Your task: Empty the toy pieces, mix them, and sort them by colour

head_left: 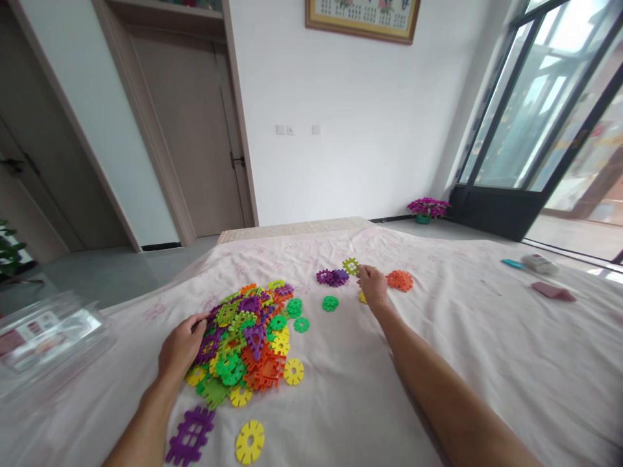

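A mixed heap of plastic interlocking pieces lies in front of me, with purple, orange, green and yellow squares, triangles and notched discs. My left hand rests against its left side, fingers stretched out and touching the purple pieces there. Farther off, my right hand pinches a yellow-green square piece at its right edge. Just left of that hand is a small group of purple pieces; to its right sit orange discs. A yellow piece is partly hidden behind the hand.
Green discs lie between heap and right hand. Nearer me are a purple square and a yellow disc. Clear plastic packaging sits at left. A pink item and a white packet lie right on the cloth.
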{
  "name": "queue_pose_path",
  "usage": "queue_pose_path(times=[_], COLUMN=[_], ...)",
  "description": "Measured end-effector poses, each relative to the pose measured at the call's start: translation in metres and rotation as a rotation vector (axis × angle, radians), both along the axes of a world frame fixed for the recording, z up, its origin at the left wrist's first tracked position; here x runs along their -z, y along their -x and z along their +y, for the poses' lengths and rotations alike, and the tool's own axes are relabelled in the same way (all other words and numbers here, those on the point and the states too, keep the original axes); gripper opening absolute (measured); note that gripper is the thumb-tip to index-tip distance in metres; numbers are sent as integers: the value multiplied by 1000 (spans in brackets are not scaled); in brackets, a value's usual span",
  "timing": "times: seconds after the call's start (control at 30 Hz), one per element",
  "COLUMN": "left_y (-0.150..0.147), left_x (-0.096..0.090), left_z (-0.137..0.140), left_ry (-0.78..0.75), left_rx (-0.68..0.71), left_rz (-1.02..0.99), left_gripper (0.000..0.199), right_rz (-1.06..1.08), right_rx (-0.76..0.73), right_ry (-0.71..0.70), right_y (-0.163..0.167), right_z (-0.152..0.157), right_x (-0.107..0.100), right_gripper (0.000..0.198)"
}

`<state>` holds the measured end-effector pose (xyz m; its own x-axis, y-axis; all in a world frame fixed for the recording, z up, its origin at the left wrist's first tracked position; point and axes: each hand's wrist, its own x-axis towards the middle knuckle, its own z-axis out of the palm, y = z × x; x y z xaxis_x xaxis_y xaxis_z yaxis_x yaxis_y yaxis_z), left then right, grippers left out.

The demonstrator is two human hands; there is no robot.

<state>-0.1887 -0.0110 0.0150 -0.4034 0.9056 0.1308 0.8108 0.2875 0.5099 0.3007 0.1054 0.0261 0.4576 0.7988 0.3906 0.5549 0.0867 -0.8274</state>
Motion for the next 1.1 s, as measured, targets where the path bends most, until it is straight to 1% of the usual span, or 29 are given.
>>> queue_pose_path(times=[0.13, 0.2, 0.27, 0.5, 0.67, 0.73, 0.9, 1.03, 1.1], left_y=[-1, 0, 1, 4, 3, 3, 2, 1, 1], left_x=[-1, 0, 1, 6, 5, 5, 4, 3, 3], left_z=[0, 0, 1, 4, 3, 4, 3, 2, 2], left_ry=[-3, -3, -9, -7, -5, -7, -5, -6, 4], left_rx=[-1, -1, -1, 4, -1, -5, -8, -8, -13], left_rz=[-2, -1, 0, -1, -7, -8, -4, -12, -11], left_gripper=[39, 39, 39, 40, 41, 40, 40, 41, 41], right_rz=[365, 468, 505, 578, 585, 572, 522, 470, 407], right_rx=[95, 126, 140, 109, 91, 88, 66, 107, 131], right_ry=[-51, -58, -57, -34, -17, -10, 18, 8, -6], right_y=[-32, -42, -47, -49, -51, -52, -52, -50, -48], right_z=[6, 5, 4, 12, 13, 12, 7, 0, -4], right_x=[10, 15, 19, 24, 28, 29, 28, 27, 25], right_gripper=[36, 35, 33, 32, 49, 51, 44, 43, 40])
